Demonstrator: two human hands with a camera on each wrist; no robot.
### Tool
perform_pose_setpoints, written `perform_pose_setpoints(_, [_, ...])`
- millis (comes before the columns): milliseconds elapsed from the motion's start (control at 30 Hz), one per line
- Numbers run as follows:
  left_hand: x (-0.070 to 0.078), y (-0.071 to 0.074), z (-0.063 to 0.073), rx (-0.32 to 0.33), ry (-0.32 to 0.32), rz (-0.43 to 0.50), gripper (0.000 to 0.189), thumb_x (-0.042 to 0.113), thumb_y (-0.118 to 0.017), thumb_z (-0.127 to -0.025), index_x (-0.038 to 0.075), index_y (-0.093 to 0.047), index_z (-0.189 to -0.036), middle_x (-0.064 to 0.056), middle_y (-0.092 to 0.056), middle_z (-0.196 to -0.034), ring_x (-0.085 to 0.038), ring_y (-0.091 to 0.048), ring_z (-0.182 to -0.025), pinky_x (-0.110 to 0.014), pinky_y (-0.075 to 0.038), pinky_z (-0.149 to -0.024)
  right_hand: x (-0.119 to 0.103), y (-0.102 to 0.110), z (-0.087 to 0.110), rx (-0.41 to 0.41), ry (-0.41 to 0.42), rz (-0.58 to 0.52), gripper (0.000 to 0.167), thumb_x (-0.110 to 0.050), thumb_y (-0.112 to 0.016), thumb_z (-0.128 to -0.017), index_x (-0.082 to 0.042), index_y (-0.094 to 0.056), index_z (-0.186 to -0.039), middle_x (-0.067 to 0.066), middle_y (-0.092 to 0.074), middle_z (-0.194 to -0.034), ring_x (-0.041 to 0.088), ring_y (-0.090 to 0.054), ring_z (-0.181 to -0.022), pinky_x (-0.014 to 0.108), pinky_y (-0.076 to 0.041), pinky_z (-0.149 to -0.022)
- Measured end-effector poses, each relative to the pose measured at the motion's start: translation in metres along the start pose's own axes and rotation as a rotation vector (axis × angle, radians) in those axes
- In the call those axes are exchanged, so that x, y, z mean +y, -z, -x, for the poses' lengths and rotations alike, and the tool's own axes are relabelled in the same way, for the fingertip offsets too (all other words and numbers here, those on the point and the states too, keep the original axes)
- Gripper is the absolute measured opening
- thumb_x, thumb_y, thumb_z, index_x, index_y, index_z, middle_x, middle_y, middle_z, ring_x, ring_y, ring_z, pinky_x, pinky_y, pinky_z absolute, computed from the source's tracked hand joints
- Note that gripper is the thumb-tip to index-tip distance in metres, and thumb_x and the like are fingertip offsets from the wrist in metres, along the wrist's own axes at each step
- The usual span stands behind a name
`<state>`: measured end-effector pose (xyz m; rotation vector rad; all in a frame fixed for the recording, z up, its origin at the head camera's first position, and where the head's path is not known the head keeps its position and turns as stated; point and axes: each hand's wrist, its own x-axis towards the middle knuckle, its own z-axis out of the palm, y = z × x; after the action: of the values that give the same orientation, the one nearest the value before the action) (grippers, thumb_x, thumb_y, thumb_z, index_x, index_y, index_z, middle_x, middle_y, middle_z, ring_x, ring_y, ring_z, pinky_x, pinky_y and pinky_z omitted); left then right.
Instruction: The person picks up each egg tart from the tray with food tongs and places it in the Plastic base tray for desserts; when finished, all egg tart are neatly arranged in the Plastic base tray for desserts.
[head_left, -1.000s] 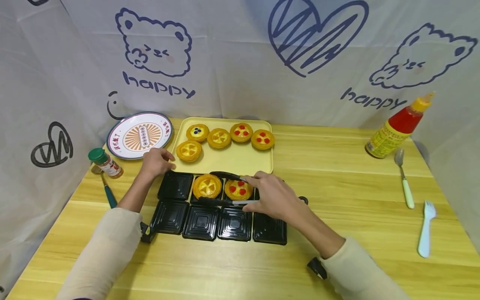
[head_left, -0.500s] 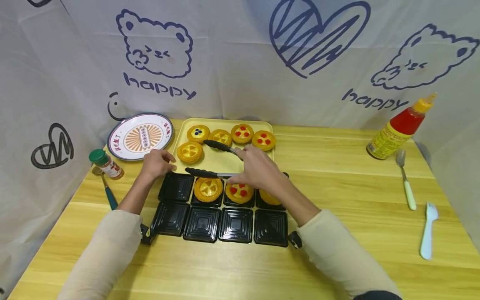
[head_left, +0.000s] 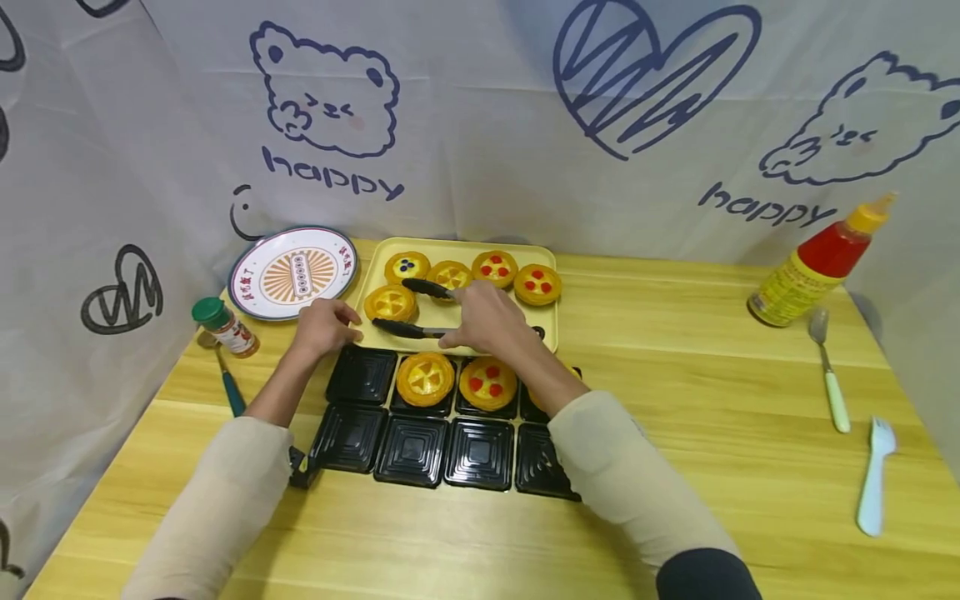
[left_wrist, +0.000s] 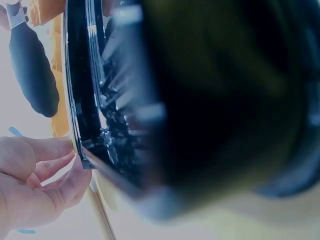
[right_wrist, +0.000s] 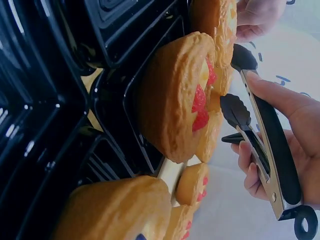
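My right hand (head_left: pixel 487 317) holds metal tongs (right_wrist: pixel 267 145) with black tips, spread apart. In the head view the tips lie over the yellow tray (head_left: pixel 487 333), one on each side of the right part of a tart with yellow pieces (head_left: pixel 390 304). The tart looks free of both tips. My left hand (head_left: pixel 324 329) pinches the back left corner of the black plastic tray (left_wrist: pixel 82 100) between thumb and fingers. In that tray's back row sit a yellow-topped tart (head_left: pixel 425 379), a red-topped tart (head_left: pixel 488 383) and a third tart (right_wrist: pixel 120 205), mostly hidden by my right forearm in the head view.
Several more tarts (head_left: pixel 537 285) lie on the yellow tray. Left are a patterned plate (head_left: pixel 292 273), a green-capped shaker (head_left: pixel 225 327) and a teal-handled utensil (head_left: pixel 231 387). Right stand a red sauce bottle (head_left: pixel 821 262), a spoon (head_left: pixel 828 367) and a pale blue fork (head_left: pixel 876 475). A curtain hangs behind.
My right hand has carried the spread tongs up from the red-topped tart in the black tray, back and left over the yellow tray. My left hand stays at the tray corner.
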<state>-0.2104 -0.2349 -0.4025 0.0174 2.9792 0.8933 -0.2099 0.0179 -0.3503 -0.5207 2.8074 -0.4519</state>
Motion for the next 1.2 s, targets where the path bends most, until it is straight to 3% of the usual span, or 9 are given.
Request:
perform_pose_setpoints(133, [0.0, 0.0, 0.0, -0.016, 0.007, -0.007, 0.026, 0.007, -0.073, -0.072, -0.007, -0.069, -0.093, -0.023, -0.067, -0.088, -0.035, -0.059, -0.083, -0.039, -0.044, -0.074, 0.0, -0.002, 0.001, 0.016, 0.009, 0.002, 0.075, -0.044, -0.078, -0.074, -0.012, -0.052, -0.137, 0.008, -0.06, -0.128, 0.016, -0.049, -0.07, 0.022, -0.037, -0.049])
perform_pose_setpoints(267, [-0.003, 0.002, 0.0, -0.053, -0.008, -0.013, 0.024, 0.009, -0.071, -0.076, -0.007, -0.069, -0.094, -0.023, -0.068, -0.09, -0.033, -0.06, -0.082, -0.033, -0.045, -0.068, -0.001, -0.002, 0.007, 0.035, 0.048, 0.007, 0.073, -0.043, -0.078, -0.074, -0.014, -0.053, -0.136, 0.008, -0.065, -0.11, 0.013, -0.041, -0.058, 0.021, -0.034, -0.045])
perform_pose_setpoints(367, [-0.007, 0.005, -0.001, -0.084, -0.018, 0.006, 0.023, 0.007, -0.066, -0.08, -0.008, -0.067, -0.097, -0.026, -0.068, -0.095, -0.035, -0.065, -0.083, -0.027, -0.048, -0.065, -0.003, 0.0, 0.018, 0.04, 0.082, 0.024, 0.075, -0.045, -0.077, -0.074, -0.016, -0.051, -0.138, 0.007, -0.061, -0.101, 0.013, -0.04, -0.059, 0.02, -0.034, -0.045])
perform_pose_setpoints(533, [-0.011, 0.011, -0.005, -0.123, -0.026, 0.008, 0.024, 0.006, -0.06, -0.082, -0.008, -0.067, -0.101, -0.026, -0.068, -0.1, -0.037, -0.064, -0.089, -0.025, -0.048, -0.067, -0.01, 0.003, 0.042, 0.014, 0.134, 0.043, 0.076, -0.046, -0.076, -0.075, -0.017, -0.049, -0.14, 0.007, -0.06, -0.112, 0.016, -0.053, -0.077, 0.024, -0.044, -0.053])
perform_pose_setpoints(667, [-0.009, 0.016, -0.007, -0.179, 0.004, 0.023, 0.021, 0.006, -0.061, -0.085, -0.007, -0.067, -0.101, -0.025, -0.067, -0.099, -0.034, -0.063, -0.087, -0.027, -0.048, -0.066, -0.019, 0.001, 0.055, -0.022, 0.198, 0.066, 0.076, -0.047, -0.076, -0.075, -0.015, -0.049, -0.139, 0.009, -0.06, -0.12, 0.017, -0.055, -0.084, 0.027, -0.048, -0.065])
perform_pose_setpoints(800, [-0.007, 0.018, -0.009, -0.213, 0.036, 0.055, 0.021, 0.005, -0.067, -0.084, -0.007, -0.067, -0.101, -0.025, -0.067, -0.098, -0.028, -0.065, -0.082, -0.024, -0.05, -0.064, -0.028, -0.006, 0.06, -0.035, 0.241, 0.093, 0.075, -0.047, -0.076, -0.075, -0.014, -0.051, -0.137, 0.008, -0.061, -0.117, 0.015, -0.053, -0.082, 0.027, -0.047, -0.069])
perform_pose_setpoints(1200, [-0.003, 0.013, -0.009, -0.204, 0.031, 0.045, 0.02, 0.004, -0.068, -0.082, -0.007, -0.067, -0.1, -0.024, -0.067, -0.097, -0.028, -0.066, -0.08, -0.024, -0.05, -0.063, -0.025, -0.014, 0.064, -0.002, 0.223, 0.121, 0.072, -0.047, -0.078, -0.073, -0.013, -0.056, -0.132, 0.006, -0.062, -0.106, 0.015, -0.054, -0.08, 0.027, -0.05, -0.069])
